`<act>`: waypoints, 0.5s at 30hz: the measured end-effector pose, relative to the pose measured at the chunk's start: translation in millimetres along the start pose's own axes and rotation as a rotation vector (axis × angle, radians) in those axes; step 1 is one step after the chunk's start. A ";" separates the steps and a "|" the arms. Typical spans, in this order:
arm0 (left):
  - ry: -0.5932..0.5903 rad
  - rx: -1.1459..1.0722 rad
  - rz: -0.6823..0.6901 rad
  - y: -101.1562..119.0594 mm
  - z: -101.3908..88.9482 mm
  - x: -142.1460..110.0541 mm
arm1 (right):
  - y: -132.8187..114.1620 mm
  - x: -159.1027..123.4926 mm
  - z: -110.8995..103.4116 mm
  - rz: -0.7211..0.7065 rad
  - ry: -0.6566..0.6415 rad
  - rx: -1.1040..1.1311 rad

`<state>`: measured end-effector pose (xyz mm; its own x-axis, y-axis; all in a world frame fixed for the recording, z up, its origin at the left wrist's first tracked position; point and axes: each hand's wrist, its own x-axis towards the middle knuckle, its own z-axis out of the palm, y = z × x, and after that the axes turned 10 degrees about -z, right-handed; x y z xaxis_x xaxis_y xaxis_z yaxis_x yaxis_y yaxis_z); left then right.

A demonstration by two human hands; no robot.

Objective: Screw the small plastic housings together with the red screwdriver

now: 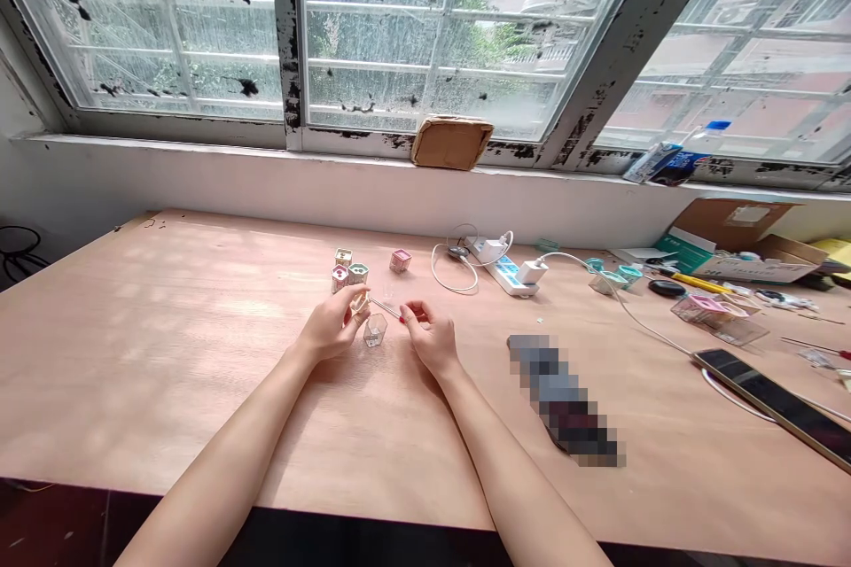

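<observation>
My left hand [339, 319] is closed on a small pale yellow piece [360, 303] between thumb and fingers; its exact kind is too small to tell. In my right hand [429, 335] a thin screwdriver [384, 308] with a bit of red handle is pinched, its shaft pointing at the yellow piece. Below the shaft, between my hands, stands a clear angular cup [375, 330]. Just beyond my left hand are small clear boxes with a yellow top [343, 256], a pink top [339, 275] and a green top [358, 271]. Another pink-topped box [400, 260] stands apart.
A power strip [509, 270] with chargers and cables lies behind right. A pixelated dark object [562, 399] and a phone [777, 399] lie to the right. Farther right are green parts [608, 279], a pink-topped box [708, 308] and an open carton [751, 252].
</observation>
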<state>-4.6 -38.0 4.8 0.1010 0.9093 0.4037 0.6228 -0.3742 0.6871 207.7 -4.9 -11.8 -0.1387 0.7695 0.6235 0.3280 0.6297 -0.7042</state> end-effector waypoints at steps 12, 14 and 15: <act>0.018 -0.082 0.055 -1.9 12.0 1.3 | 46.6 20.1 -2.0 0.072 0.008 -0.242; 0.026 -0.091 0.047 -3.8 11.5 2.1 | 52.1 31.9 1.0 0.039 -0.090 -0.285; 0.029 -0.096 0.046 -4.5 11.3 2.3 | 54.2 38.0 3.2 0.020 -0.135 -0.295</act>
<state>1.6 -32.1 -4.2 0.1043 0.8855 0.4529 0.5405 -0.4327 0.7215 217.3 58.9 -27.3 -0.2455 0.8011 0.5459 0.5859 0.5712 -0.5748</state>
